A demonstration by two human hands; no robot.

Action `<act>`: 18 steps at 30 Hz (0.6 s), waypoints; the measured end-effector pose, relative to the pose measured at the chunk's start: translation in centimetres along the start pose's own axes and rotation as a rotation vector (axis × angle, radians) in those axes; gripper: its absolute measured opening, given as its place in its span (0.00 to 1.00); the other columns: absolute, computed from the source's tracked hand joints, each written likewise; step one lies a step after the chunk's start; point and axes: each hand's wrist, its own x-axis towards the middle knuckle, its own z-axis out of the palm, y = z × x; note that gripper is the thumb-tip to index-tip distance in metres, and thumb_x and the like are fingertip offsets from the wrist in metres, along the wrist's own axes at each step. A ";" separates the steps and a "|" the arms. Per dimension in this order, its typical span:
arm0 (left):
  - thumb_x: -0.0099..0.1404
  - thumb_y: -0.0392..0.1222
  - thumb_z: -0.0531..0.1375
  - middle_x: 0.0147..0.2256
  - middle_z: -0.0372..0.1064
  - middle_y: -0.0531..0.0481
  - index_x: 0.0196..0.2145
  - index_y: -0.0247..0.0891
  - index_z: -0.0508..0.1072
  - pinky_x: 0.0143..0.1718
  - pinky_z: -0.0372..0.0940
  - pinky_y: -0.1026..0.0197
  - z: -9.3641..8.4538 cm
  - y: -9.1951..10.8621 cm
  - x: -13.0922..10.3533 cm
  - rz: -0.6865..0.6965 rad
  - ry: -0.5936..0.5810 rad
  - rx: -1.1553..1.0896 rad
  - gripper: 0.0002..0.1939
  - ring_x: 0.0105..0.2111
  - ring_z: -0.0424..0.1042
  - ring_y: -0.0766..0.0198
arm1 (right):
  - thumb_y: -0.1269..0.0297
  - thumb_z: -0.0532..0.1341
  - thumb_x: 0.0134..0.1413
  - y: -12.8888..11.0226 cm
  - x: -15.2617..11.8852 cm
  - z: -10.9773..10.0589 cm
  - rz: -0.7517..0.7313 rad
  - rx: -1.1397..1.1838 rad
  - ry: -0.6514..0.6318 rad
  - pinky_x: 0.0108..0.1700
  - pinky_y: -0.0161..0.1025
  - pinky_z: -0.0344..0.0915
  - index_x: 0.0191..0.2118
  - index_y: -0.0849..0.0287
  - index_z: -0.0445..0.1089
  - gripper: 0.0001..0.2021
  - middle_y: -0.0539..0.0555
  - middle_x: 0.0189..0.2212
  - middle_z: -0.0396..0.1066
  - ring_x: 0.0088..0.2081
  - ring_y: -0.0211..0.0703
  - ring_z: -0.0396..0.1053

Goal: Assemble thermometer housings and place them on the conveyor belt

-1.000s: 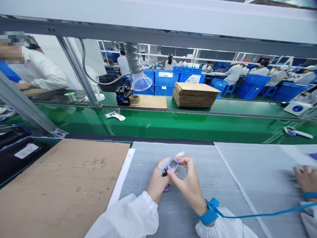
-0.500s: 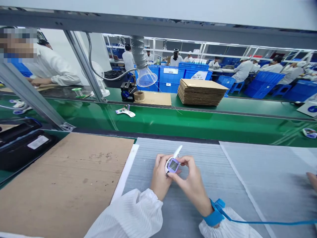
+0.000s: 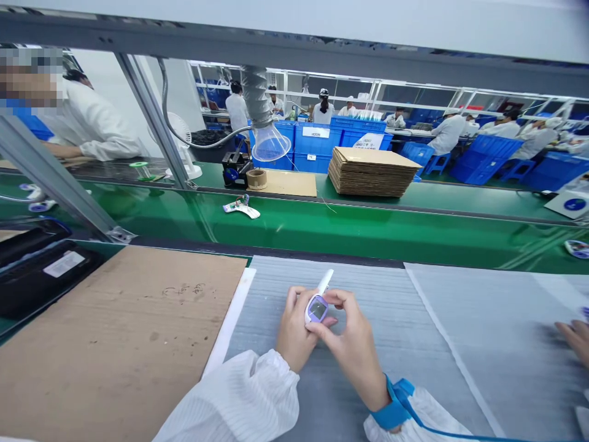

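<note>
**Small device (image 3: 316, 309) held over a grey mat (image 3: 386, 294)**

The left hand (image 3: 293, 334) is wrapped around the device's white body, its white handle (image 3: 326, 280) pointing up and away. The right hand (image 3: 354, 337) grips the screen end, thumb at the lower edge of the purple frame and forefinger at the upper. A blue strap (image 3: 390, 410) circles the right wrist. Left of the mat lies a cardboard sheet (image 3: 115, 331); beyond, an opened white part (image 3: 242, 207) rests on a green strip (image 3: 368, 236).

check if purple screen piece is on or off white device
On: the purple screen piece lies against the white device; full seating unclear.
</note>
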 end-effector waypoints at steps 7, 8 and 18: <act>0.58 0.39 0.59 0.37 0.59 0.49 0.41 0.40 0.67 0.40 0.62 0.59 -0.3 0.2 0.3 0.059 0.058 0.005 0.11 0.38 0.65 0.61 | 0.63 0.62 0.51 0.5 1.4 -1.5 -0.214 0.027 -0.094 0.45 0.46 0.62 0.43 0.55 0.65 0.13 0.55 0.40 0.69 0.44 0.49 0.65; 0.58 0.38 0.58 0.36 0.60 0.49 0.41 0.39 0.68 0.40 0.62 0.59 -0.3 0.3 0.3 0.074 0.038 0.004 0.11 0.38 0.65 0.61 | 0.64 0.61 0.52 0.8 1.7 -1.8 -0.240 0.054 -0.098 0.46 0.46 0.61 0.43 0.54 0.65 0.11 0.55 0.41 0.68 0.45 0.49 0.64; 0.54 0.33 0.59 0.34 0.61 0.49 0.36 0.38 0.68 0.38 0.61 0.60 -0.2 0.6 0.3 0.107 -0.086 -0.017 0.10 0.36 0.65 0.61 | 0.65 0.60 0.53 1.1 2.5 -3.2 -0.281 0.156 -0.252 0.48 0.48 0.60 0.34 0.54 0.69 0.02 0.54 0.42 0.66 0.47 0.48 0.62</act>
